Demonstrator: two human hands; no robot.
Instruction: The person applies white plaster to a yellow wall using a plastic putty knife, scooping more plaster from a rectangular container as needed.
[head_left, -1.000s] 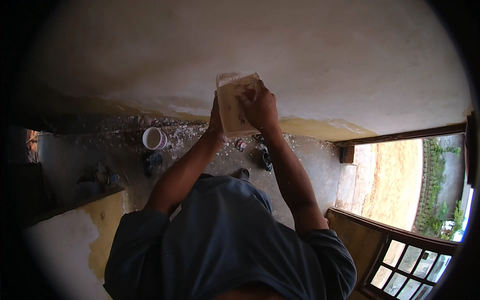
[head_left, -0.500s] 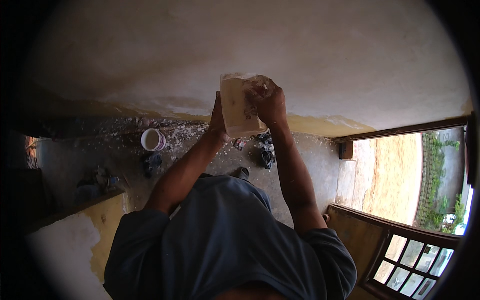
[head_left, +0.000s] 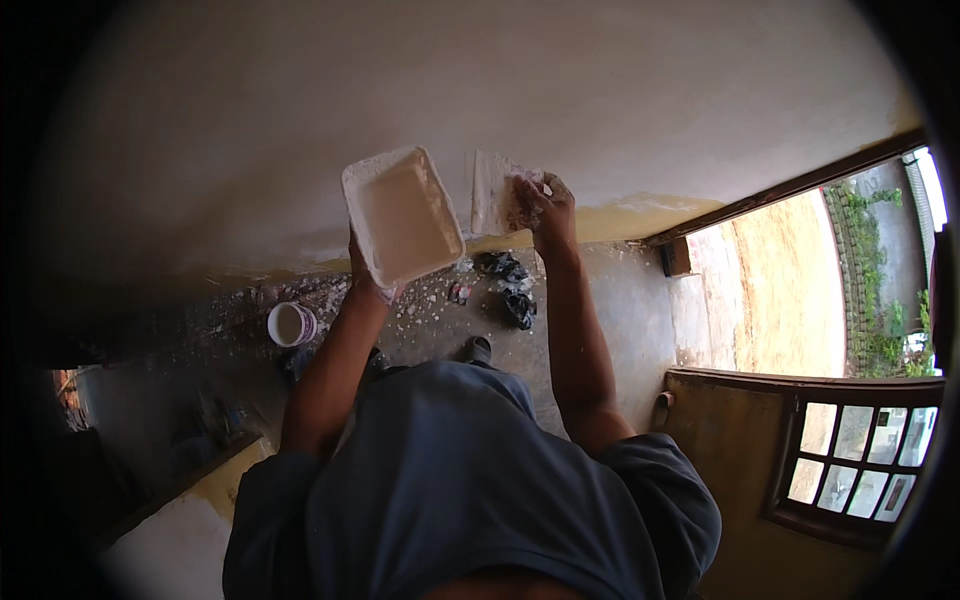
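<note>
My left hand (head_left: pixel 368 279) supports a rectangular plastic tub (head_left: pixel 438 192) from below, most of its fingers hidden beneath it. The tub's open top faces me, showing pale, creamy wall filler inside and smears along the rim. My right hand (head_left: pixel 552 215) is closed around a broad, flat scraper (head_left: pixel 489 195) coated with whitish filler. Its blade is held up to the right of the tub, apart from it. Behind both stands the wall (head_left: pixel 600 90), pale and smooth above, with a yellowish unevenly covered band low down.
A white bucket (head_left: pixel 309 323) stands on the grey floor (head_left: pixel 630 310) at the left, among scattered pale flakes. Black plastic bags (head_left: pixel 519 308) lie near my feet. On the right are a doorway opening onto bright ground and a paned window (head_left: pixel 855 455). A low partly yellow wall (head_left: pixel 190 520) is at lower left.
The tub has swung left and tipped so its open top now shows. The scraper, earlier overlapped with the tub, is now separate on the right. My view has shifted slightly.
</note>
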